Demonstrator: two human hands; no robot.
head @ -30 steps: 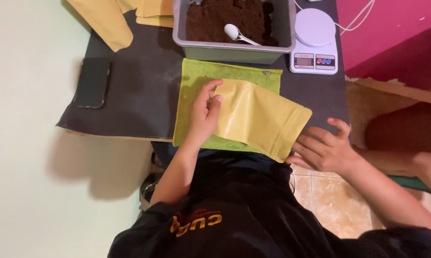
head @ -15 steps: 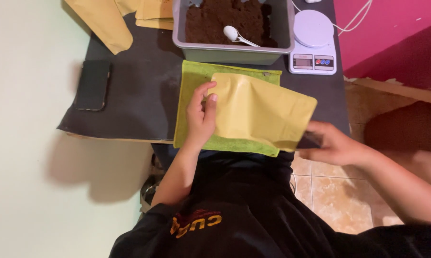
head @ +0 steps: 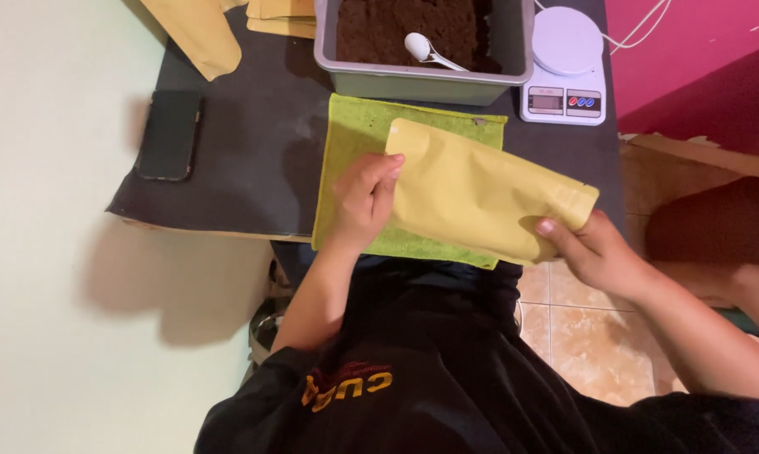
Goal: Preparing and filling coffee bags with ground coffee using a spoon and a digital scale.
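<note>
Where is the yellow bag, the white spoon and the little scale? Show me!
yellow bag [head: 480, 197]: head view, middle of its flat front.
white spoon [head: 416, 44]: head view, on its bowl, lying on the brown powder.
little scale [head: 567, 38]: head view, on its round white plate.

A single view comes from a camera worn on the person's head, looking almost straight down over the chest onto the near edge of the dark desk [head: 253, 160]. It sits close: the person's black shirt fills the bottom of the frame, and the forearms run up from there toward the green cloth [head: 354, 126], which lies just above centre. Beyond the cloth, the grey tub [head: 413, 84] and the white kitchen scale [head: 564, 76] are cut by the top edge. Left of the cloth a black phone [head: 169, 134] lies on the desk, then pale floor. Right of the cloth, tiled floor and a pink wall show. There is no second view to overlap.
</note>
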